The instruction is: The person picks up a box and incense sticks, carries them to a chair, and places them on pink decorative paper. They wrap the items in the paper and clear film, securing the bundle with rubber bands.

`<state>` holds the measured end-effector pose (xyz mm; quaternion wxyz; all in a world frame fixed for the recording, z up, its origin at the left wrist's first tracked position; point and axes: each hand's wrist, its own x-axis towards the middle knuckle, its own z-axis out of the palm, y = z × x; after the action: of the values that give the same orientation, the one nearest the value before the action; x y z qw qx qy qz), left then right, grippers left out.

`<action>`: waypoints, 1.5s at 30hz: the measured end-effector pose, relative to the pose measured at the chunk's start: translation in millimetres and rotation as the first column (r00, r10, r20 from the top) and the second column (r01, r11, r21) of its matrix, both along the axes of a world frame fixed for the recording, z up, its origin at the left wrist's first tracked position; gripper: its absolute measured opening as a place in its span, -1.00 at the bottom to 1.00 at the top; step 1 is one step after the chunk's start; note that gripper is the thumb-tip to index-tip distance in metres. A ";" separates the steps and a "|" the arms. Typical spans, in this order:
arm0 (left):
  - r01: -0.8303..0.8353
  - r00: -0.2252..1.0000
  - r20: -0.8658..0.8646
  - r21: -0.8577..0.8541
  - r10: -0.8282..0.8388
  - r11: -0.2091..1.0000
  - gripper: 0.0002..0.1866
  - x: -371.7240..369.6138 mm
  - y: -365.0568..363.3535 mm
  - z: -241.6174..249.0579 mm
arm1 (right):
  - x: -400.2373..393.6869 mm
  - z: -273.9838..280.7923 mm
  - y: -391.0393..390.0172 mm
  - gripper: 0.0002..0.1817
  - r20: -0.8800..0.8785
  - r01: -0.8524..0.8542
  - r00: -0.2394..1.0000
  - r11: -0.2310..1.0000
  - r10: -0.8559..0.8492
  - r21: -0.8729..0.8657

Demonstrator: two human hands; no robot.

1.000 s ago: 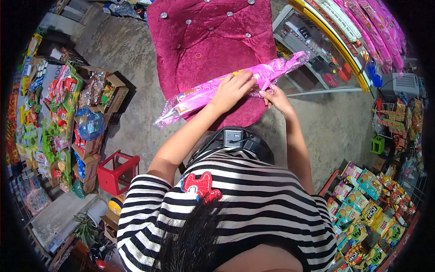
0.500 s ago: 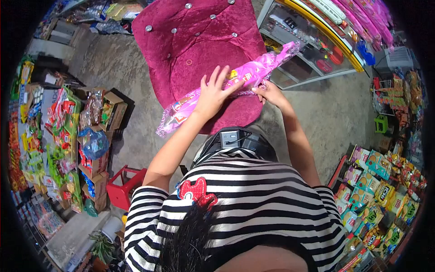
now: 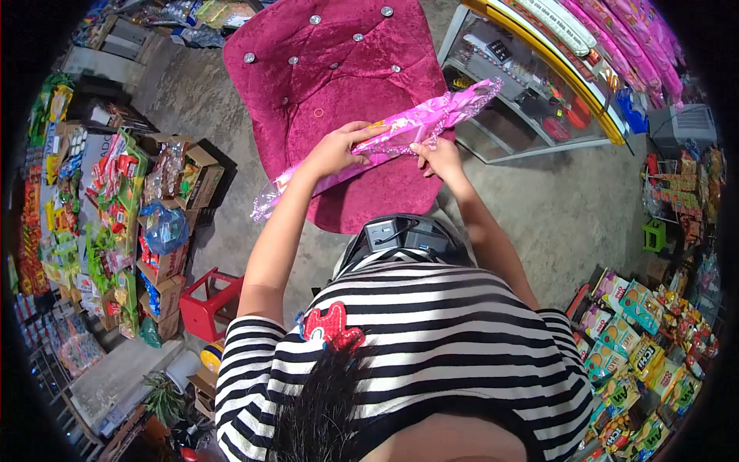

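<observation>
A long pink printed package [image 3: 408, 129] in clear, speckled plastic wrap lies slantwise over the seat of a magenta velvet chair [image 3: 362, 196]. It looks narrow, with its lower left end near the chair's edge and its upper right end past the seat. My left hand [image 3: 339, 152] is closed around its left-middle part, fingers on top and thumb toward the near side. Right of it, my right hand [image 3: 440, 160] pinches the near edge of the wrap between thumb and fingers. The package's underside is hidden.
A glass display case [image 3: 531, 100] with a yellow edge stands at upper right. Shelves of snack packs [image 3: 643, 346] are at lower right. Boxes of goods [image 3: 165, 254] and a red plastic stool [image 3: 206, 308] stand on the left.
My left hand has gone from spread flat on the package to closed around it. The package now looks narrower, turned or folded over. My right hand has shifted slightly left, still pinching the edge.
</observation>
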<state>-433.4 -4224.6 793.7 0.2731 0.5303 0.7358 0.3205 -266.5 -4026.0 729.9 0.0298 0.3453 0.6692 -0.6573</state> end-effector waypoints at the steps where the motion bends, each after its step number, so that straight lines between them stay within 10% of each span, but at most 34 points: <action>1: 0.021 0.999 0.024 0.015 -0.021 1.000 -0.16 -1.3 1.7 3.2 | 1.5 8.8 -3.6 -0.66 0.016 0.032 0.999 0.996 -0.033 0.085; 4: 0.064 0.989 0.137 -0.007 -0.062 0.998 -0.16 -4.6 5.5 10.3 | 3.3 0.7 -1.3 -0.57 0.001 0.082 0.996 0.965 -0.084 0.249; 7: -0.053 0.708 0.694 -0.134 0.132 0.990 -0.18 2.3 1.0 6.8 | 5.5 41.3 -9.1 -0.65 -0.041 0.076 0.997 0.868 -0.064 0.491; 12: -0.058 0.732 0.666 -0.153 0.146 0.986 -0.17 -10.9 0.5 -13.1 | 1.1 -8.8 -5.4 -0.81 -0.264 0.128 0.962 0.972 -0.074 0.195; 14: -0.040 0.985 0.171 0.023 0.035 0.999 -0.14 -10.2 6.7 -0.9 | -0.4 -9.1 -8.5 -0.78 -0.469 0.207 0.868 0.977 -0.163 0.044; 18: -0.010 1.000 -0.012 0.022 0.011 1.000 -0.16 18.7 10.0 5.5 | 1.0 -10.1 -6.8 -0.82 -0.352 0.194 0.922 0.980 -0.162 0.055; 24: -0.188 0.969 -0.190 -0.146 0.159 0.971 -0.32 51.3 17.3 13.9 | 6.8 -7.2 1.9 -0.86 -0.390 0.041 0.910 0.967 -0.140 -0.253; 27: -0.277 0.764 -0.601 0.022 0.234 0.961 -0.36 66.6 37.9 9.3 | 6.9 -3.9 4.4 -0.86 -0.421 0.012 0.894 0.946 -0.155 -0.323; 30: -0.238 0.849 -0.430 0.211 0.309 0.948 -0.39 67.8 48.8 -29.4 | 7.7 0.7 4.5 -0.87 -0.399 -0.004 0.907 0.945 -0.135 -0.328; 45: -0.214 0.721 -0.673 0.012 0.166 0.977 -0.34 76.1 58.2 -22.9 | 26.6 -22.6 32.7 -0.81 -0.322 -0.048 0.943 0.924 -0.082 -0.379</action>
<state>-357.3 -4166.4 770.8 -0.0265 0.5224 0.8452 0.1098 -239.9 -3993.3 707.3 -0.0224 0.2233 0.5208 -0.8237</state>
